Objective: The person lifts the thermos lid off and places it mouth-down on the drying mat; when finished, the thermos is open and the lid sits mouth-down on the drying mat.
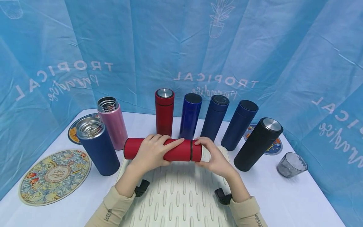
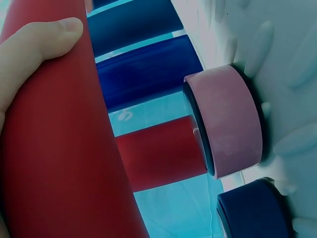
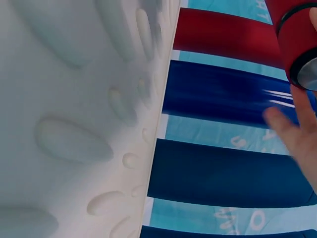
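A red thermos flask (image 1: 181, 150) lies level above the ribbed mat, its lid to the right. My left hand (image 1: 153, 149) grips its body from above, index finger stretched along it. At the other end, my right hand (image 1: 212, 157) holds the red lid (image 1: 196, 150) with fingers above and thumb below. In the right wrist view, the lid's silver top (image 3: 309, 75) faces the fingers. Past the flask in the left wrist view, a pink lid (image 2: 230, 121) and a dark blue lid (image 2: 255, 210) rest on the mat; the flask and left hand hide them from the head view.
Lidless pink flask (image 1: 114, 126) and blue flask (image 1: 99, 151) stand left, near a round patterned mat (image 1: 55, 177). Behind stand a red flask (image 1: 164, 113) and several blue ones (image 1: 214, 118). A black flask (image 1: 256, 145) and a glass (image 1: 291, 165) stand right. Cream ribbed mat (image 1: 175, 195) lies in front.
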The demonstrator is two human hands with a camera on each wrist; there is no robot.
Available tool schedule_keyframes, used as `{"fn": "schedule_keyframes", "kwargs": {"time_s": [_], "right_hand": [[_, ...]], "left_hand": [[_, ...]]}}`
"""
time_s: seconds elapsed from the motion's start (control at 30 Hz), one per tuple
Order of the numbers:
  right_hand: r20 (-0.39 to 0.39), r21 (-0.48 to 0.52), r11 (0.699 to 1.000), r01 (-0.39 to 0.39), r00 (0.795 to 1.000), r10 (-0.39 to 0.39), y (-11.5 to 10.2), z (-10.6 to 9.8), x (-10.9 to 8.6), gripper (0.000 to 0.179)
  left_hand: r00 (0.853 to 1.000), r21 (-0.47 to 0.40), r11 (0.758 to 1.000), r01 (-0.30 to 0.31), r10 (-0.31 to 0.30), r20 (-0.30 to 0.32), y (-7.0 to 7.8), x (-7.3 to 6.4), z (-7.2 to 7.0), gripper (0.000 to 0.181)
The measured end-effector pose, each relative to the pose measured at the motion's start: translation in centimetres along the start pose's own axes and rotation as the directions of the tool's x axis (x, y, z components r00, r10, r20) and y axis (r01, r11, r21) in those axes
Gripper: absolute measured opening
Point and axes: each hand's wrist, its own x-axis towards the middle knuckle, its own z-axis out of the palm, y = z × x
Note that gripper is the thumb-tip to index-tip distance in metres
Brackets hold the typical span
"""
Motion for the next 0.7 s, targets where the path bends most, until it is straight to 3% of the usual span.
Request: {"fn": "schedule_keyframes", "kwargs": {"time_s": [0.07, 0.17, 0.27, 0.37, 0.5, 0.7], "right_hand": [[0.017, 0.013, 1.0, -0.011, 1.0, 0.011, 0.05, -0.01, 0.03, 0.079], [0.054, 0.076, 0.992, -0.101, 0.994, 0.097, 0.06, -0.25, 0.04, 0.078], [0.068, 0.126, 0.964, -0.232, 0.972, 0.225, 0.02, -0.52, 0.07, 0.063], [0.051, 0.11, 0.938, -0.33, 0.944, 0.326, -0.09, -0.59, 0.17, 0.05], [0.037, 0.099, 0.922, -0.374, 0.928, 0.372, -0.2, -0.55, 0.29, 0.047], [0.065, 0.146, 0.916, -0.374, 0.927, 0.368, -0.25, -0.66, 0.22, 0.049]], "left_hand": [[1.0, 0.013, 1.0, -0.002, 0.002, -0.001, -0.05, 0.01, 0.0, 0.086], [1.0, 0.032, 0.999, -0.004, 0.004, 0.006, -0.07, 0.02, -0.02, 0.087], [1.0, 0.042, 0.999, -0.004, 0.004, 0.019, -0.05, 0.03, -0.06, 0.087], [1.0, 0.041, 0.999, -0.003, 0.002, 0.025, -0.01, 0.02, -0.05, 0.087], [1.0, 0.032, 0.999, -0.002, 0.002, 0.028, 0.03, 0.07, -0.02, 0.089], [1.0, 0.031, 0.999, -0.013, 0.012, 0.025, 0.07, 0.09, -0.04, 0.087]]}}
